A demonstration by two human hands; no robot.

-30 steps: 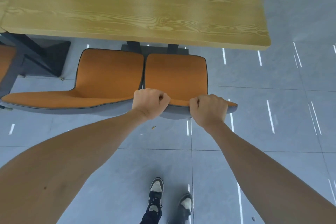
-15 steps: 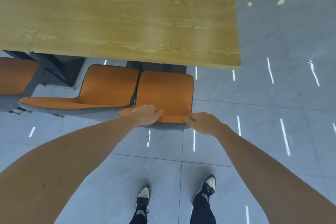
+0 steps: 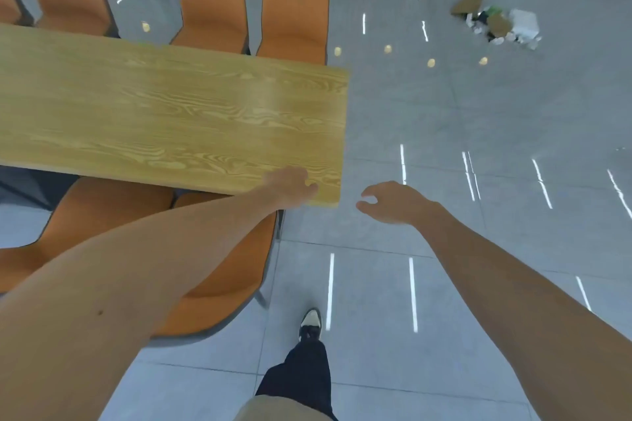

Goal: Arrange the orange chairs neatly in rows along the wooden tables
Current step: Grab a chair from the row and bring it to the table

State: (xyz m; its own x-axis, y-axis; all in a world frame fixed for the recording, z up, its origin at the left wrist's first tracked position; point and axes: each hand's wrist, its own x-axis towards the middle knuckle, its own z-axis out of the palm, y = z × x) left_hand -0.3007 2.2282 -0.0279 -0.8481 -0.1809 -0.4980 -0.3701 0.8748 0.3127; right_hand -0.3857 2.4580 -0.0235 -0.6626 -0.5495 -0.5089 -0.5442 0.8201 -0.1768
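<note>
From the head view, your left hand (image 3: 290, 186) hovers loosely curled over the wooden desk's (image 3: 164, 116) near corner, holding nothing; your right hand (image 3: 390, 202) hangs open and empty above the floor (image 3: 478, 249). The nearest orange chair (image 3: 232, 270) sits tucked under the desk beneath your left arm

Table top (image 3: 171, 120): pale wood with bold grain, smooth, satin sheen. Chair shells (image 3: 219, 270): orange, smooth and matt, moulded like plastic, with a dark grey edge and underside. Floor (image 3: 478, 249): large grey tiles, polished, glossy, mirroring ceiling lights as bright streaks.
</note>
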